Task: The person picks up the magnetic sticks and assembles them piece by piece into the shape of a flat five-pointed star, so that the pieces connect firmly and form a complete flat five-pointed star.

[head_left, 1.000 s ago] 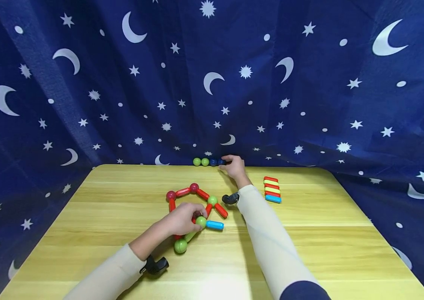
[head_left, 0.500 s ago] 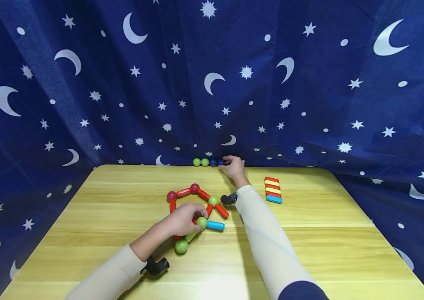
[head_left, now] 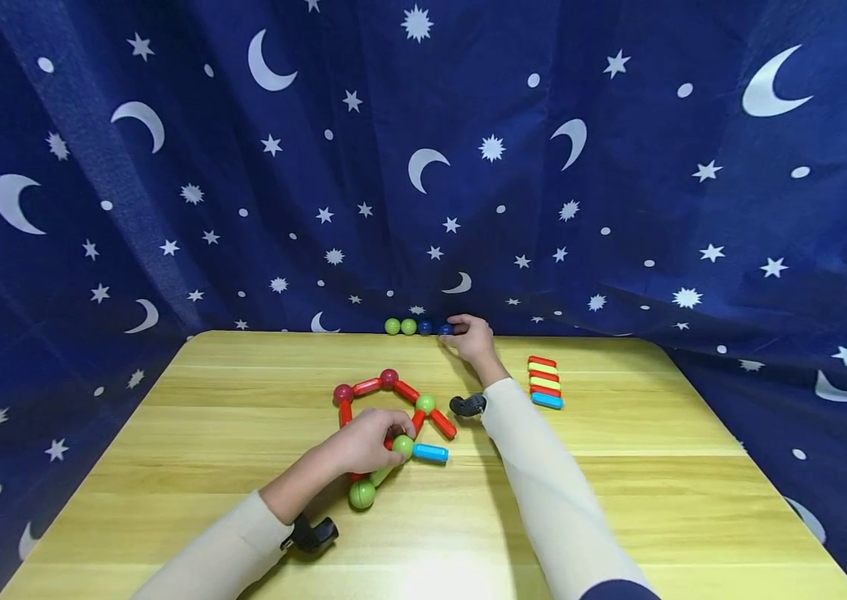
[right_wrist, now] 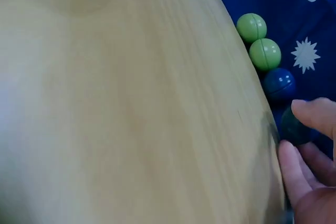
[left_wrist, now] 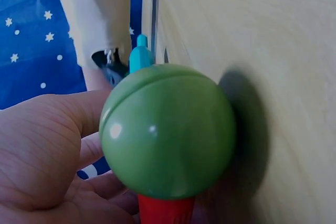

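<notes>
My left hand grips a green ball on a magnetic ball-and-rod frame lying on the table. A blue rod sticks out from that ball to the right. The frame also has red rods, dark red balls and another green ball at its near corner. In the left wrist view a large green ball hides part of the fingers. At the table's far edge, my right hand pinches a dark blue ball, with a gap to the other blue ball.
Two light green balls stand in line with the other blue ball against the starry curtain. On the right of the wooden table lies a stack-like row of red, yellow and blue rods.
My right hand has drawn the end blue ball slightly right and nearer, away from the row. The left hand keeps its grip in the same place.
</notes>
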The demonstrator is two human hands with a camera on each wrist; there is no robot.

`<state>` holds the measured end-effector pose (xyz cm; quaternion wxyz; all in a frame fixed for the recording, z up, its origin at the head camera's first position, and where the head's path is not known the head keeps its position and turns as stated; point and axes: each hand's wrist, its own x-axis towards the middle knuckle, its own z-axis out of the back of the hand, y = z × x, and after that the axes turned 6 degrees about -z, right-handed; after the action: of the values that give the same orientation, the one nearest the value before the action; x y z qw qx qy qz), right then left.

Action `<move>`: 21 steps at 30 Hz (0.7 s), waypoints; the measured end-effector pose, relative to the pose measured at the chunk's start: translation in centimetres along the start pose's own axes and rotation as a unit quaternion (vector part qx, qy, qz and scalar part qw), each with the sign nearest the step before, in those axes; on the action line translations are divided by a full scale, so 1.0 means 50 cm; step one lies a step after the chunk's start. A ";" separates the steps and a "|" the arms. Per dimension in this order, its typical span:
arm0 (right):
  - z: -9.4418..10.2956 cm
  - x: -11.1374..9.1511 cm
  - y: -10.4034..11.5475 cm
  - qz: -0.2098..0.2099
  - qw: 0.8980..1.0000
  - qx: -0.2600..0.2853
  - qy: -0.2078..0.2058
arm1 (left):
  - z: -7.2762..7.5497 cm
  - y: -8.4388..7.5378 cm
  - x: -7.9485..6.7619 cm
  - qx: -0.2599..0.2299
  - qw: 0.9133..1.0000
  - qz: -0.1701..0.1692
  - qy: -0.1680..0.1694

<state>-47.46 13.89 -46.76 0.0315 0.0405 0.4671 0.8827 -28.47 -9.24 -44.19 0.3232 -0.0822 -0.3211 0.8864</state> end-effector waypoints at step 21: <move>0.085 -0.183 -0.026 -0.011 0.981 0.128 0.147 | -0.019 -0.020 0.012 0.061 0.997 -0.029 -0.028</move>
<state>-37.91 17.27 -45.83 -0.0337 -0.0911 0.5762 0.8115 -28.09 -7.78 -44.27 0.3444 -0.0277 -0.2777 0.8964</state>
